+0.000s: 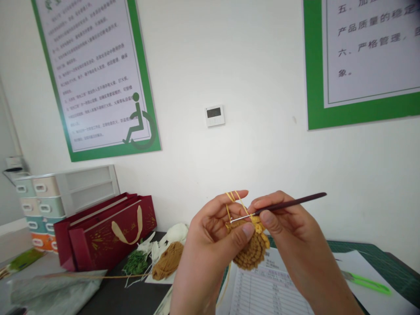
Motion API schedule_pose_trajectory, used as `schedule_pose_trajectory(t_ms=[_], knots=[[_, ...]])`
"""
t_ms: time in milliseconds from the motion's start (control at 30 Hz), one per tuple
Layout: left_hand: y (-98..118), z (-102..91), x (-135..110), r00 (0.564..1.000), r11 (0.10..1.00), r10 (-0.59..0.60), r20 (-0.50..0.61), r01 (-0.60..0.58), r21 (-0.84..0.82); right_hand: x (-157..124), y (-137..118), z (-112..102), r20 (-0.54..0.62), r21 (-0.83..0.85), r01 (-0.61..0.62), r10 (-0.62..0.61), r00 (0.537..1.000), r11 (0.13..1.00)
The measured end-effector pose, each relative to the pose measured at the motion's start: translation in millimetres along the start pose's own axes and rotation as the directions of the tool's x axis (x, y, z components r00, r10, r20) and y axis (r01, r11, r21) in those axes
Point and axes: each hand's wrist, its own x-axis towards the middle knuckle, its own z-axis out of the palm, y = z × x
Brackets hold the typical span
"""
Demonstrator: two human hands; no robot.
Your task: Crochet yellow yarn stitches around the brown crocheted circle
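Observation:
My left hand (219,232) pinches a round brown crochet piece (251,253) between thumb and fingers. Yellow yarn (242,202) wraps around its raised index finger and runs down to the work. My right hand (285,223) grips a crochet hook (292,203) with a dark handle, held like a pen. The hook's thin metal tip lies at the upper edge of the piece, above my left thumb, beside yellow stitches (258,224). Part of the piece is hidden behind my left thumb and fingers.
A brown yarn ball (169,260), green yarn (135,261) and white yarn (177,232) lie on the left. Behind them stand a red gift bag (111,236) and a drawer unit (49,208). Printed paper (269,293), a cutting mat (354,248) and a green-handled tool (370,283) lie below and right.

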Motion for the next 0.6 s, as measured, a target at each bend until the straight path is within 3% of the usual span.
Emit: schedule_pose_trajectory(t_ms=[300,467,600], knots=[[-8,10.7,-1,0.956,0.971,0.215,-0.202,-0.186,0.152,4,-11,0,-0.005,-0.095,-0.064,0.064,0.998,0.993],[-9,9.2,0,0.929,0.969,0.24,-0.281,-0.211,0.132,5,-11,-5,0.012,-0.054,-0.201,0.202,0.979,0.978],[-10,7.3,1,0.928,0.965,0.255,-0.272,-0.225,0.135,4,-11,-8,0.032,-0.088,-0.26,0.264,0.964,0.961]])
